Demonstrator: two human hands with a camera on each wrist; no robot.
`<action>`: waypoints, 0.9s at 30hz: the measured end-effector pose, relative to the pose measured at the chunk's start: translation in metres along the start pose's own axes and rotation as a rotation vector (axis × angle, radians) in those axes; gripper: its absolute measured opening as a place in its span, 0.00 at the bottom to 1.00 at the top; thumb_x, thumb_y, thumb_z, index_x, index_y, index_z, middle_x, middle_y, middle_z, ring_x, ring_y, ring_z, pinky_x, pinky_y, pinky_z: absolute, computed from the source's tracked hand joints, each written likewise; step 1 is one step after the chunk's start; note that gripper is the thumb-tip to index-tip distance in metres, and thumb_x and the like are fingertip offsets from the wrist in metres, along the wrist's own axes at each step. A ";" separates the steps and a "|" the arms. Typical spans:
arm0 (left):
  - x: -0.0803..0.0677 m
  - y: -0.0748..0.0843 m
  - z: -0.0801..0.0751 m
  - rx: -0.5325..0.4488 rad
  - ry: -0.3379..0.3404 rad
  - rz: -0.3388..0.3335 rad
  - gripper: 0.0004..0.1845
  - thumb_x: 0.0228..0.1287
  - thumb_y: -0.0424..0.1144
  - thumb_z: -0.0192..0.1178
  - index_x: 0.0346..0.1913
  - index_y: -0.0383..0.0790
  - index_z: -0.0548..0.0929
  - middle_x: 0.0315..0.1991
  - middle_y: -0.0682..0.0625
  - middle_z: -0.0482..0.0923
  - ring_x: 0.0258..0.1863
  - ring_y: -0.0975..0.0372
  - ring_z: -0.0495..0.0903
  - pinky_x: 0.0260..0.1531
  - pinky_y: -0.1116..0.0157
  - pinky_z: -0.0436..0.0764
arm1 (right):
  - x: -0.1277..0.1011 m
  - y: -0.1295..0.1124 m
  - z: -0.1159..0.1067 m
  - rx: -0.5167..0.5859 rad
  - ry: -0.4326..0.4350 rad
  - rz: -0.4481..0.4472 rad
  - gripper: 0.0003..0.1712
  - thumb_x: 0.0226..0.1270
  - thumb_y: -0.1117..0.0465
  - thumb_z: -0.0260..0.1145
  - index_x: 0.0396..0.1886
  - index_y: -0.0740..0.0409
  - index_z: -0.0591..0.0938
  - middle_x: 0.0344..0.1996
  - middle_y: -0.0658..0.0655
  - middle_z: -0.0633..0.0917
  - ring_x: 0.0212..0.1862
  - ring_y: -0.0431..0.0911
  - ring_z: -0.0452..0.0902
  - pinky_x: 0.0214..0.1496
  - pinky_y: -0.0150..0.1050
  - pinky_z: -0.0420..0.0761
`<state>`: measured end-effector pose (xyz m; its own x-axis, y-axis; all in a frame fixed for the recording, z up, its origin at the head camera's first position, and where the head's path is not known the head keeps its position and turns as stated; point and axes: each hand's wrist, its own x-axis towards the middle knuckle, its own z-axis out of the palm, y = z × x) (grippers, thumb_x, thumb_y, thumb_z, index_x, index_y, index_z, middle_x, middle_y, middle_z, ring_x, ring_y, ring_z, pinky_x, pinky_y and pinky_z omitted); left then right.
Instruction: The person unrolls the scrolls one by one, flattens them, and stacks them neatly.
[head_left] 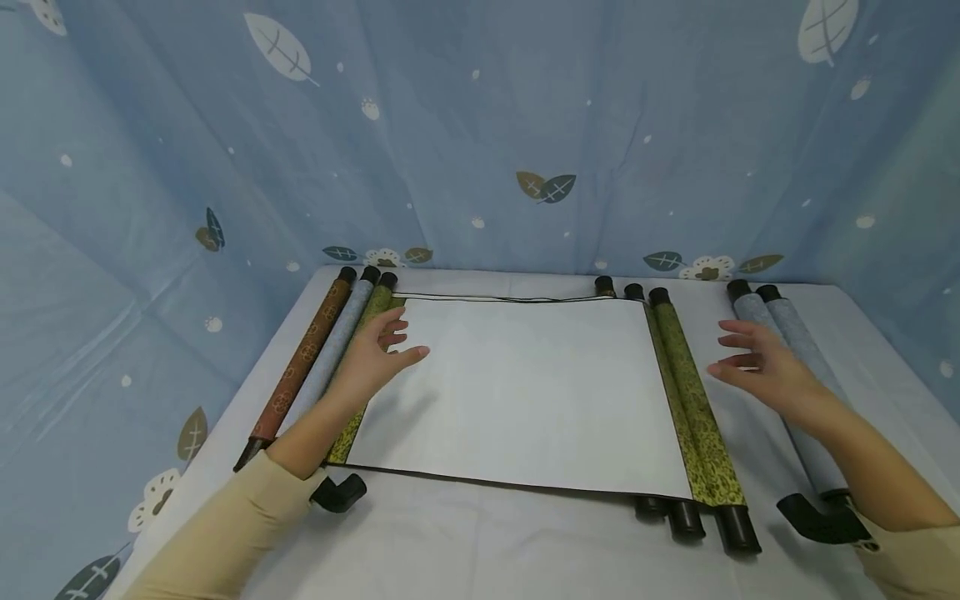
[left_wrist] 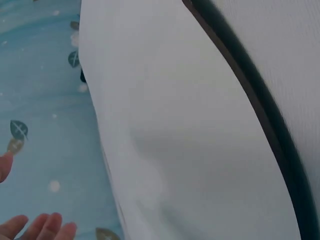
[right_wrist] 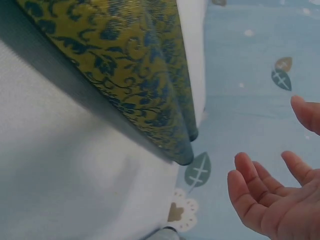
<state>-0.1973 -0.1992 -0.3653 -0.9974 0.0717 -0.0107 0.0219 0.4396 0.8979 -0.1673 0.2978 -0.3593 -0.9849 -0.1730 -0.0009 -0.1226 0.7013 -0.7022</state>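
- Lying unrolled across the middle of the table (head_left: 480,542), the scroll (head_left: 517,392) is showing a blank white sheet with a thin dark edge, its green patterned roller (head_left: 693,408) at the right end
- The left hand (head_left: 375,354) is hovering over the scroll's left end, fingers spread and relaxed, gripping nothing; whether it touches the sheet cannot be told
- The right hand (head_left: 757,367) is hanging just right of the green roller, fingers straight and apart, holding nothing
- Three rolled scrolls, brown (head_left: 300,367), grey (head_left: 333,346) and green (head_left: 367,333), are lying side by side under and left of the left hand
- Two grey rolls (head_left: 787,333) are lying under the right hand, near the table's right edge
- A blue leaf-print cloth (head_left: 480,133) is hanging behind and at both sides
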 end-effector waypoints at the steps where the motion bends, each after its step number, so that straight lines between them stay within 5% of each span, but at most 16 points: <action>1: -0.001 0.002 0.002 -0.015 -0.002 0.010 0.41 0.59 0.43 0.66 0.73 0.45 0.57 0.66 0.41 0.63 0.64 0.49 0.66 0.56 0.50 0.71 | -0.001 -0.001 -0.001 0.006 0.005 -0.001 0.43 0.69 0.57 0.61 0.73 0.67 0.48 0.63 0.78 0.61 0.52 0.63 0.69 0.39 0.33 0.76; 9: -0.004 0.013 0.013 -0.032 0.009 0.093 0.40 0.57 0.44 0.68 0.71 0.47 0.61 0.63 0.43 0.67 0.60 0.50 0.71 0.57 0.53 0.71 | -0.007 0.003 -0.009 0.009 0.032 -0.005 0.44 0.68 0.58 0.61 0.73 0.67 0.47 0.63 0.77 0.61 0.44 0.27 0.65 0.35 0.25 0.72; 27: -0.003 0.043 0.048 0.007 -0.109 0.165 0.45 0.55 0.45 0.69 0.73 0.55 0.56 0.67 0.48 0.65 0.63 0.54 0.69 0.60 0.56 0.69 | -0.013 0.022 -0.034 -0.012 0.055 -0.027 0.44 0.69 0.61 0.60 0.75 0.57 0.46 0.61 0.74 0.61 0.41 0.16 0.62 0.34 0.21 0.71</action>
<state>-0.1901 -0.1377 -0.3477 -0.9669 0.2397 0.0880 0.1849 0.4197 0.8886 -0.1609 0.3391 -0.3510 -0.9864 -0.1541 0.0572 -0.1504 0.7054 -0.6927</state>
